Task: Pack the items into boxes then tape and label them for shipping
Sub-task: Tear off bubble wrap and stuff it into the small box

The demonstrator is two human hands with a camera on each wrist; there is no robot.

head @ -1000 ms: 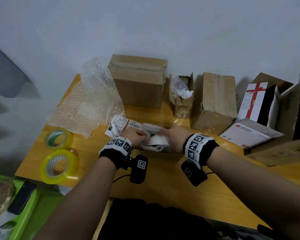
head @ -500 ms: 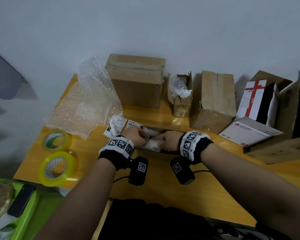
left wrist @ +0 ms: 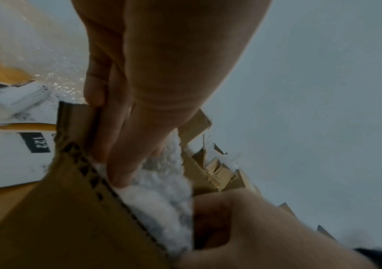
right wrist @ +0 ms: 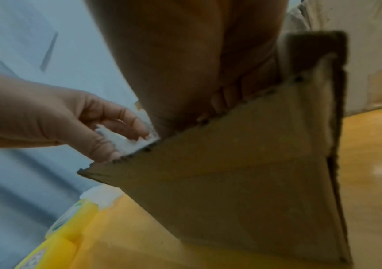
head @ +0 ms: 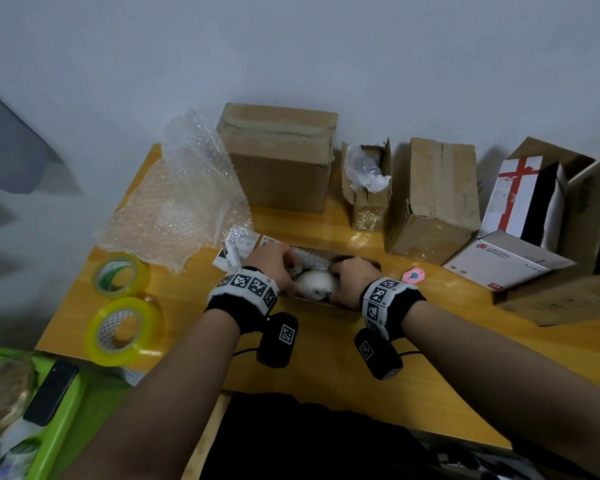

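Wooden table [head: 326,375]: orange-yellow top, glossy, far edge against a plain pale wall [head: 291,46].

Small pink object [head: 413,274] with a teal dot: lies flat on the table, right of centre; kind unclear.

Green tray [head: 59,420]: off the table's near-left corner and lower than the top.

Black phone [head: 51,393]: lies tilted across the tray's rim on the side towards the table.

Round brownish thing under clear plastic [head: 0,393]: in the tray, on the side away from the table; blurred.

Dark cloth [head: 309,441]: below the table's near edge, at the middle.
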